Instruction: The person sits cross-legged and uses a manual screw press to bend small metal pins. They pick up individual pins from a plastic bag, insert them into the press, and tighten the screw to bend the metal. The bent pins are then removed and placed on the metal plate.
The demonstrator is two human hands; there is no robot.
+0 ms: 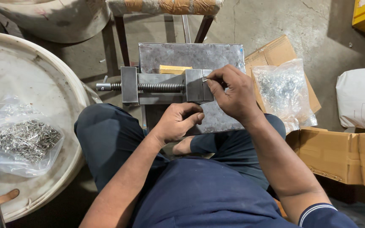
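A steel vise (pixel 165 87) with a threaded screw lies on a grey metal plate (pixel 191 57) in front of my knees. My right hand (pixel 233 93) pinches a small thin metal piece (pixel 205 78) at the vise's right jaw block. My left hand (pixel 177 121) rests curled against the near edge of the vise, just below the jaw, holding nothing I can see. A small yellow block (pixel 175 69) sits behind the vise body.
A clear bag of small metal pins (pixel 24 139) lies on a round white drum lid (pixel 43 80) at left. Another clear bag of metal parts (pixel 284 93) rests on cardboard (pixel 275 52) at right. Cardboard boxes (pixel 343 154) and a white sack (pixel 360 99) stand further right. A stool (pixel 165 8) is behind.
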